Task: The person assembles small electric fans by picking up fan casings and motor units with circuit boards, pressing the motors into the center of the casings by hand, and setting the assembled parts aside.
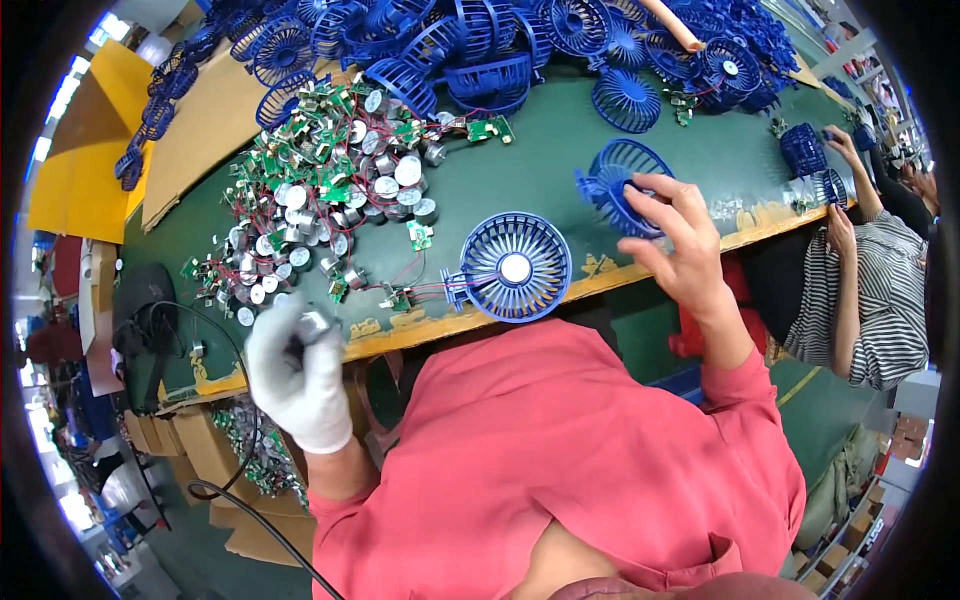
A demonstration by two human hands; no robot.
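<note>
My left hand (297, 380), in a white glove, is curled at the table's front edge around a small dark and silver piece (313, 324), blurred and too unclear to name. My bare right hand (683, 240) has its thumb and fingers around the lower rim of a tilted blue fan cage (627, 160). Between my hands, another blue fan cage (541, 239) lies on the table with a white-faced motor (515, 267) at its centre. Red wires run from that motor over the cage's side bracket to a small green circuit board (397, 298).
A heap of wired motors and circuit boards (330, 190) covers the left of the green table (470, 185). Blue fan cages (440, 50) are piled along the back. A black cable (238, 460) hangs at left. Another person (860, 270) works at the right.
</note>
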